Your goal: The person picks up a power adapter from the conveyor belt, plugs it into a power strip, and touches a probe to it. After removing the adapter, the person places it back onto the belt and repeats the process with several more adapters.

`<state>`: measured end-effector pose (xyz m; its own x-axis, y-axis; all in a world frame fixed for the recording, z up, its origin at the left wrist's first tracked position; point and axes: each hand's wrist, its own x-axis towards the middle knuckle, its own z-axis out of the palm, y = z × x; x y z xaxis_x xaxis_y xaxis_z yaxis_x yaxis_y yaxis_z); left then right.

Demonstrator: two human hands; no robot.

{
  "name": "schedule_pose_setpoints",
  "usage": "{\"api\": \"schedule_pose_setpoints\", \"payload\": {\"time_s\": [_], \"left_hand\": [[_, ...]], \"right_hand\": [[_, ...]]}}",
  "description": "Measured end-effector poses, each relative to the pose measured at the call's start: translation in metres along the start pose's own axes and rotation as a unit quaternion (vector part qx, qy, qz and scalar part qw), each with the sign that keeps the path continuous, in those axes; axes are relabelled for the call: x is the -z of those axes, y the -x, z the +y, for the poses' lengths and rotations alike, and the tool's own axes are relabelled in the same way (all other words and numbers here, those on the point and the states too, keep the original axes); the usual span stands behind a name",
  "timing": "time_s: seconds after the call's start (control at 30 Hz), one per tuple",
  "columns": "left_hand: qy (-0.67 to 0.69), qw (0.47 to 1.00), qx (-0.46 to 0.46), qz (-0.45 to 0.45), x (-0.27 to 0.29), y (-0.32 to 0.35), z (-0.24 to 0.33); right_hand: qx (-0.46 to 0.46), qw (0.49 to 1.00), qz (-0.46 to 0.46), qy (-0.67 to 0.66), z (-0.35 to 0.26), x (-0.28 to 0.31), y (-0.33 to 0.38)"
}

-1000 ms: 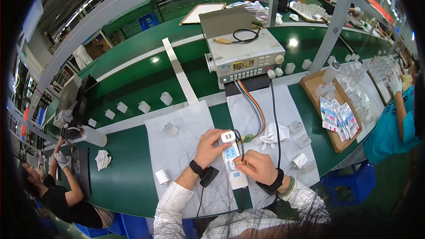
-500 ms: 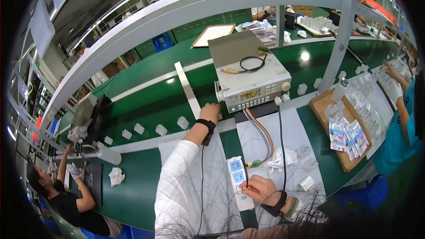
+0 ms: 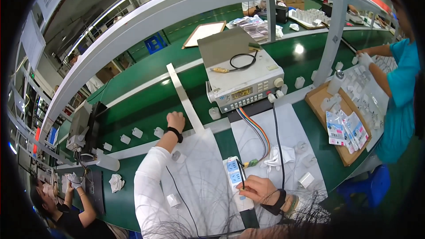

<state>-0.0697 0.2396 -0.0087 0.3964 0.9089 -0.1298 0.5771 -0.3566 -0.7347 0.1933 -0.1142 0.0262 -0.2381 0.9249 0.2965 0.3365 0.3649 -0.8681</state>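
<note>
Sheets of white paper [image 3: 201, 163] cover part of your green table [image 3: 126, 199], beneath a grey metal frame [image 3: 340, 31], with co-workers [image 3: 394, 75] at either side. Your hands are well apart: your right hand [image 3: 259, 188] pinches a black cable [image 3: 242, 178] at the white power strip [image 3: 233, 166]; your left hand [image 3: 175, 120], whose grip you cannot tell, is near a white charger [image 3: 159, 132].
</note>
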Motion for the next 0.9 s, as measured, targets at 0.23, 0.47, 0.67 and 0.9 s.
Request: {"api": "schedule_pose_setpoints", "payload": {"time_s": [0.23, 0.47, 0.67, 0.9], "left_hand": [[0.343, 0.908, -0.014, 0.241, 0.095, 0.082, -0.026], [0.926, 0.354, -0.131, -0.001, 0.120, 0.175, 0.085], [0.839, 0.528, -0.129, -0.005, 0.129, 0.183, 0.096], [0.674, 0.669, -0.161, 0.268, 0.118, 0.191, 0.107]], "right_hand": [[-0.002, 1.000, -0.002, 0.010, 0.000, 0.006, 0.001], [0.002, 1.000, 0.011, -0.004, -0.002, 0.003, 0.002], [0.008, 1.000, 0.013, -0.015, 0.000, 0.002, 0.003], [-0.010, 0.999, 0.011, -0.031, -0.006, 0.000, 0.001]]}}
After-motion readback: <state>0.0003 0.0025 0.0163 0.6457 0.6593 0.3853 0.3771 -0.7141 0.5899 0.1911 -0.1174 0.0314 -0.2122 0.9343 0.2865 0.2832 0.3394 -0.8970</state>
